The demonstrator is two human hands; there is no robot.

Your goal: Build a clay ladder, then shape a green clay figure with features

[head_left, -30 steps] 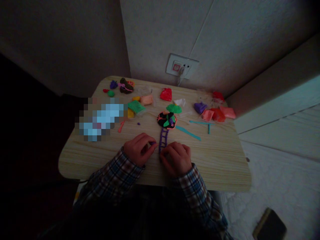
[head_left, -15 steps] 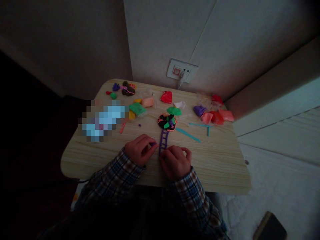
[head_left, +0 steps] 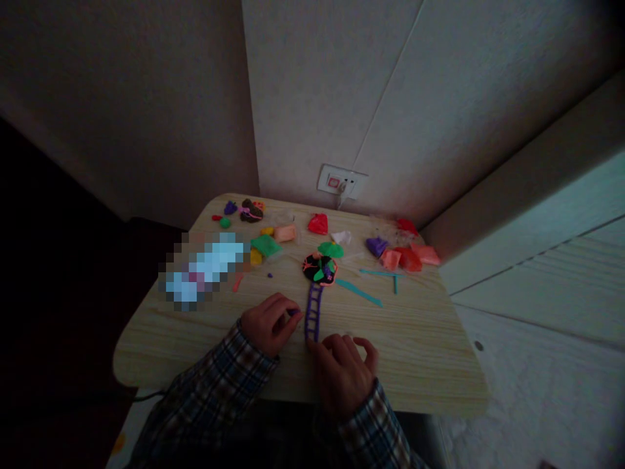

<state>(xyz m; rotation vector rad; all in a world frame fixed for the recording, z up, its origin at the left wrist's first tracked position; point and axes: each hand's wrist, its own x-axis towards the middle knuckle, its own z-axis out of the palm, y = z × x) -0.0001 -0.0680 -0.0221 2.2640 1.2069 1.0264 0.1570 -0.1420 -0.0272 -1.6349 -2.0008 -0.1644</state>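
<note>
Change over the last second: my right hand [head_left: 344,374] has slid back a bit toward the near edge of the worktop [head_left: 410,352], so more of the purple ladder [head_left: 313,319] shows. My view also tipped up, so everything sits lower; I see no real shift among the loose pieces.

Ladder: flat, mid-worktop, running from the near rim of the black disc [head_left: 309,272] toward the near edge. Far end looks to meet the disc. Rungs show between both rails, so most of it reads as built; the near end is where the work sits now.

Right hand: fingers curled, fingertips at the ladder's near end. Can't tell if they pinch it or just press.

Left hand [head_left: 267,326]: no change, thumb and forefinger closed on a purple bit [head_left: 293,312], just left of the ladder, apart from it. So that bit isn't placed.

Around: purple crumb [head_left: 269,275] off toward the left edge, blue strip [head_left: 360,292] on the right side of the disc, both untouched.
</note>
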